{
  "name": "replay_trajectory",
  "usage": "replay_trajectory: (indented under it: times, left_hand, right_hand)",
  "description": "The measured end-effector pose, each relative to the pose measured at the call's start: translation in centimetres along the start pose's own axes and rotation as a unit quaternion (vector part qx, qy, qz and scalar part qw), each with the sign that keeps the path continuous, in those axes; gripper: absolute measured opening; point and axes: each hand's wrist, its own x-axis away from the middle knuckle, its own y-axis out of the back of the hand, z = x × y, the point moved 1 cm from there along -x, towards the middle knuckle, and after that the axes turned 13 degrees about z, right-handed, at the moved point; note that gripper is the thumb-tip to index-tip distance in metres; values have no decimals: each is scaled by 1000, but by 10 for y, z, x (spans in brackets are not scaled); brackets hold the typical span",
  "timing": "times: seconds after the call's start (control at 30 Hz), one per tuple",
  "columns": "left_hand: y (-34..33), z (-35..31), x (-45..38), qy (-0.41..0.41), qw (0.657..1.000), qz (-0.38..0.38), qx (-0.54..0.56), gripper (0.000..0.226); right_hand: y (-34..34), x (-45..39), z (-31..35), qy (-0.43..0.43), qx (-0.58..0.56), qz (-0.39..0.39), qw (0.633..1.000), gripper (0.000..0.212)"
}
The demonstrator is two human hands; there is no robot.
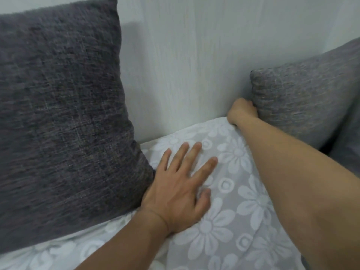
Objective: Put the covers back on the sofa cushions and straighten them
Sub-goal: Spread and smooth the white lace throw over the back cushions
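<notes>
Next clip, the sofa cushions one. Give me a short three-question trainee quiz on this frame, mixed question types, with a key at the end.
1. True or false: the left hand lies flat, fingers spread, on the flowered cover.
2. Which cushion is the right hand at?
A. the dark cushion on the left
B. the lighter grey cushion on the right
C. neither
3. Fill in: behind the cushions stands a pale ____.

Key: 1 true; 2 B, its fingers curl round that cushion's lower corner; 3 wall.
</notes>
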Motion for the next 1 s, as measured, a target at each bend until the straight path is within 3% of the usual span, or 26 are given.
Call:
replay_trajectory:
  times: [0.17,0.3,0.43,0.53,0.6,0.67,0.7,0.77,0.8,0.93,1.0]
  left_hand:
    - [-2,10,-1,5,1000,15,-27,68]
    - [-1,9,-4,14,999,21,-44,66]
    - [-8,3,-3,30,996,34,-72,66]
    - [-6,-1,-2,41,995,41,-87,66]
    - [-4,-1,-1,41,995,37,-87,66]
    - [-3,1,-1,42,995,28,-84,66]
    - [-4,0,-2,41,995,27,-83,65]
    - [-6,-2,-3,39,995,26,-84,66]
    - [-6,-2,-3,39,995,28,-84,66]
    - [-8,2,-3,46,994,37,-89,67]
    - [-8,1,-2,47,994,38,-89,67]
  right_hand:
    - [7,4,3,24,-14,25,999,27]
    - [5,65,-50,94,-109,-38,989,41]
    - [-15,115,-138,9,-165,19,986,65]
    - [-3,137,-158,25,-310,47,949,41]
    - [2,148,-155,65,-341,67,935,32]
    - [4,154,-159,65,-371,7,926,32]
    - [4,159,-169,57,-444,11,894,34]
    - [-3,173,-194,47,-604,92,790,36]
    - [-16,183,-210,41,-628,140,764,39]
    - [-75,240,-258,44,-476,318,819,39]
    - [-86,251,-276,48,-465,292,835,27]
